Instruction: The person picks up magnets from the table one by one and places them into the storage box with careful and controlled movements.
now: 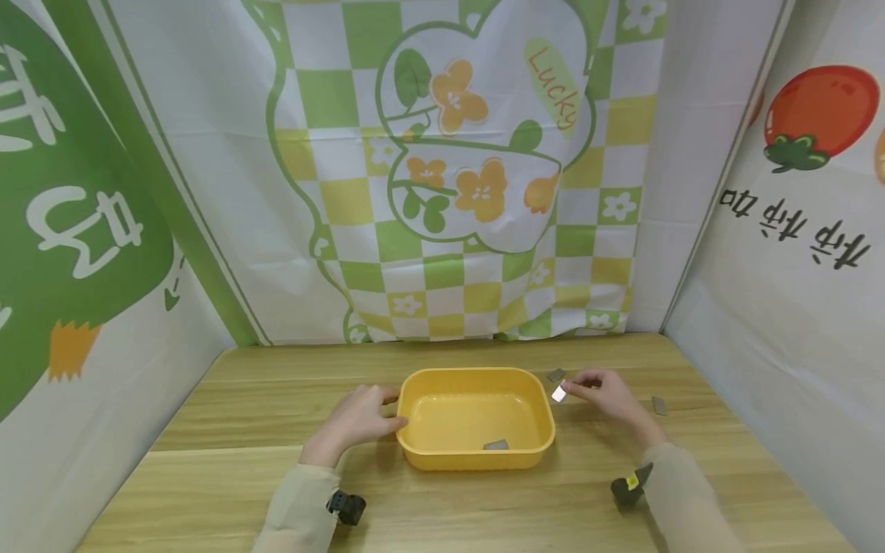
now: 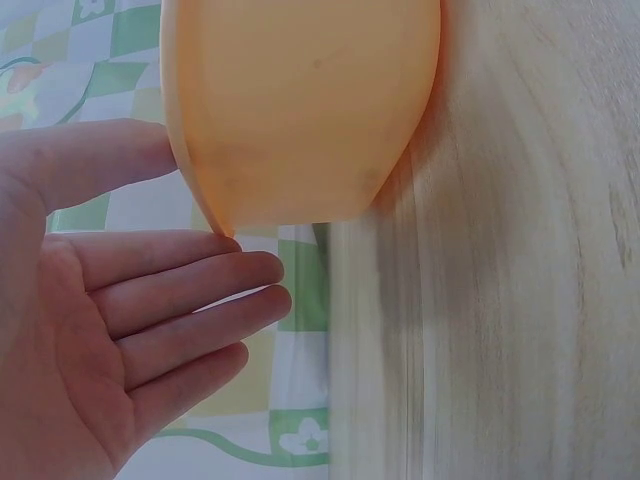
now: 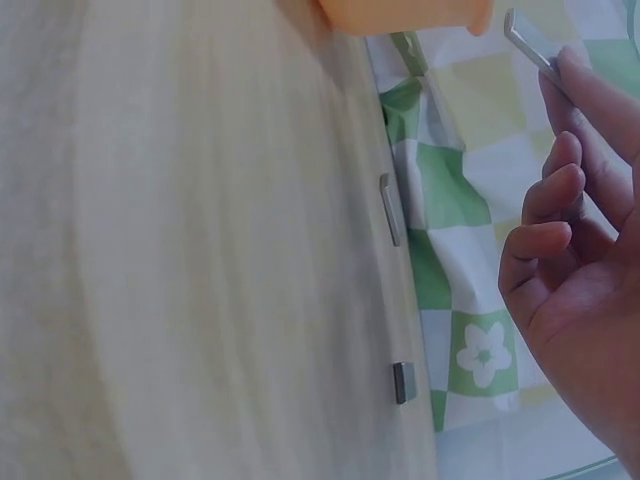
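Note:
A yellow plastic basin (image 1: 477,461) stands on the wooden table, with one small grey metal plate (image 1: 495,445) inside near its front wall. My left hand (image 1: 356,418) is at the basin's left end. Its thumb lies over the rim and its index fingertip touches the rim's corner, while the other fingers stretch out straight in the left wrist view. Just off the basin's right end, my right hand (image 1: 604,392) pinches another small metal plate (image 1: 559,392) between thumb and index finger, raised above the table in the right wrist view. Its other fingers are loosely bent.
One grey plate (image 1: 556,375) lies on the table behind the held one. A further plate (image 1: 659,405) lies to the right of my right hand. A checkered cloth (image 1: 449,284) hangs along the table's back edge, with printed panels at both sides.

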Demonstrator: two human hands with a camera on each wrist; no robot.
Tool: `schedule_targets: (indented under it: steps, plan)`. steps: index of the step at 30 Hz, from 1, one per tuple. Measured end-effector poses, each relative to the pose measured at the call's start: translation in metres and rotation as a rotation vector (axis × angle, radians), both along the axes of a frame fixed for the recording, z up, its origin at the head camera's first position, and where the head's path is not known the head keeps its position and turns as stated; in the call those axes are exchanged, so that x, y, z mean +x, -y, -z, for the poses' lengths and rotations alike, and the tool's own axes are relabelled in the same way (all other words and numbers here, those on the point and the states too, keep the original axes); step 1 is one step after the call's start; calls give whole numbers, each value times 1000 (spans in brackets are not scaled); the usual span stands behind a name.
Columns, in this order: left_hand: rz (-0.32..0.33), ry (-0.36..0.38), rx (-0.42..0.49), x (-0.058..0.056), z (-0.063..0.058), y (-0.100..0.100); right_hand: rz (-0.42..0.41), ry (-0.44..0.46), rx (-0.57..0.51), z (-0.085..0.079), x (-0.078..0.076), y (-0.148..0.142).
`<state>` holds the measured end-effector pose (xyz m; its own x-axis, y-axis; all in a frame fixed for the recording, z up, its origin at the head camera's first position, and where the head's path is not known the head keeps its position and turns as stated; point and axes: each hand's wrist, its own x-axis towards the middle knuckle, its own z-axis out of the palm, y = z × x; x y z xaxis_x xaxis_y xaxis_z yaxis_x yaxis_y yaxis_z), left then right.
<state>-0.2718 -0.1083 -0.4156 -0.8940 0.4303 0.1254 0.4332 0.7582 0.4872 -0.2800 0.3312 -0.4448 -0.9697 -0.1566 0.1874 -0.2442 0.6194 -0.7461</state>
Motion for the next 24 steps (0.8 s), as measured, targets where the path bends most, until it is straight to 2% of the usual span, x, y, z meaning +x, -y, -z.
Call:
schedule_targets:
  steps: [10,24]
  plan:
    - [-2,0,3,1,-1,0,-4,4,-2,-12,-4,7]
    - [6,0,6,0,1,0,-56,-11,-43,-21,-14,22]
